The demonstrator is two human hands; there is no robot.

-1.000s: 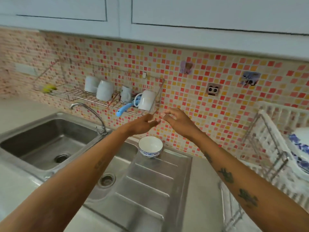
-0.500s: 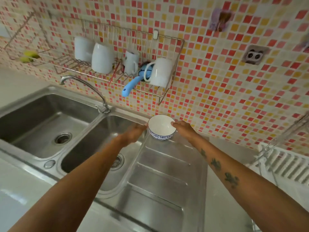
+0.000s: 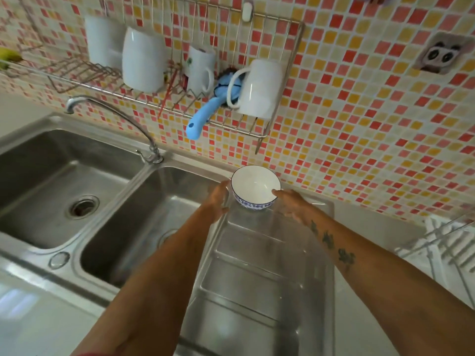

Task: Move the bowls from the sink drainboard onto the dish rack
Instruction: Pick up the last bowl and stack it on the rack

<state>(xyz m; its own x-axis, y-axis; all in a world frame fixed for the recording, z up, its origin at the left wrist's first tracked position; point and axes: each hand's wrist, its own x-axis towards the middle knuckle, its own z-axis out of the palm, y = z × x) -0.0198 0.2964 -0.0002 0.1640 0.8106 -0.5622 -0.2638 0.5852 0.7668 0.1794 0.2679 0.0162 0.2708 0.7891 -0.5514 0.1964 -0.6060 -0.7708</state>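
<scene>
A round white ceramic bowl with a blue-patterned base [image 3: 254, 188], empty, stands at twelve o'clock on the ribbed stainless-steel drainboard [image 3: 259, 273]. The left hand [image 3: 218, 199] and right hand [image 3: 291, 204] cup its sides, fingers spread.

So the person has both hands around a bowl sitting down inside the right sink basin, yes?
Not quite. Both hands, left hand and right hand, do flank the bowl, but the head view shows it on the ridged drainboard beside the basin, near the tiled wall.
</scene>
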